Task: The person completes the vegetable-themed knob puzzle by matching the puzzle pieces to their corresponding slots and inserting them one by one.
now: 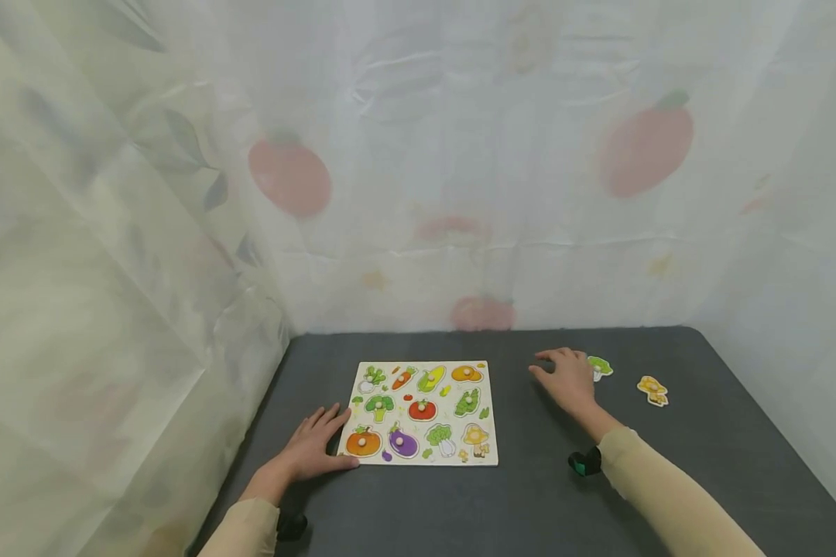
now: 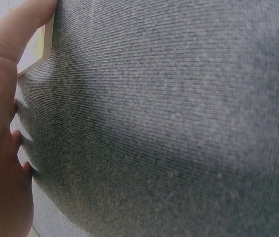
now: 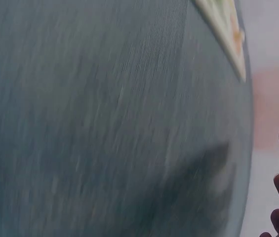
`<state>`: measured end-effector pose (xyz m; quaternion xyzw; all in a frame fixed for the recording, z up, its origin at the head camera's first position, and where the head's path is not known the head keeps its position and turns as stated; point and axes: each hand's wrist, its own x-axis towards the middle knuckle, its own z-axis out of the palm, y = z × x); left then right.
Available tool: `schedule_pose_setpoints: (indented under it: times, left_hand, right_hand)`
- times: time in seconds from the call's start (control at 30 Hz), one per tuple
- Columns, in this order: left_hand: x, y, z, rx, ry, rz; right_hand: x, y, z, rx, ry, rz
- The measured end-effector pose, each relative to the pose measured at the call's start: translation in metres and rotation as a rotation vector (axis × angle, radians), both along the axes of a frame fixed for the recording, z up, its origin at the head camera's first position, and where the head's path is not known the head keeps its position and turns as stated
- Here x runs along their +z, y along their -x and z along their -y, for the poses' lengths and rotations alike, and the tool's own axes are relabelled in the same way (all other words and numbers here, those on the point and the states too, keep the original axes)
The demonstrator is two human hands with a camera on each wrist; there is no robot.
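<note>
A white vegetable knob puzzle board (image 1: pixel 447 414) lies flat on the dark table. My left hand (image 1: pixel 312 446) rests at its lower left corner, fingers along the left side and thumb at the front edge. The left wrist view shows the thumb (image 2: pixel 18 29) against the board's corner (image 2: pixel 48 44). To the right of the board, my right hand (image 1: pixel 570 379) is held above the table, fingers loosely bent and apart, holding nothing. Just beyond it lies a green leafy vegetable piece (image 1: pixel 601 367), partly hidden by the hand. Farther right is a yellow mushroom piece (image 1: pixel 652 390).
The dark table (image 1: pixel 529 503) reaches back to a pale curtain (image 1: pixel 418 193) printed with fruit. More curtain hangs close along the left and right sides. Pieces with knobs, such as an eggplant (image 1: pixel 407 446) and a tomato (image 1: pixel 428 412), sit in the board.
</note>
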<state>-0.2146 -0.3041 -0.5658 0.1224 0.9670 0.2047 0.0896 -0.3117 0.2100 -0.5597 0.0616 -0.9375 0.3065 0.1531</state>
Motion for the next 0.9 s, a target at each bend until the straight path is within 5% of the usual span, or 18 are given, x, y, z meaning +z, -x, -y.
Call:
schedule_pose_setpoints:
  times: [0.47,0.6,0.9]
  left_hand:
    - [-0.003,0.002,0.002,0.021,0.011,0.023]
    - [0.004,0.001,-0.001,0.025,0.032,0.045]
    - [-0.003,0.002,0.001,0.019,0.003,0.019]
  right_hand:
    - [-0.011,-0.004,-0.068,-0.195,0.013,0.061]
    - [-0.016,-0.003,-0.08,-0.228,0.015,0.096]
    - [-0.019,-0.006,-0.092,-0.29,0.02,0.129]
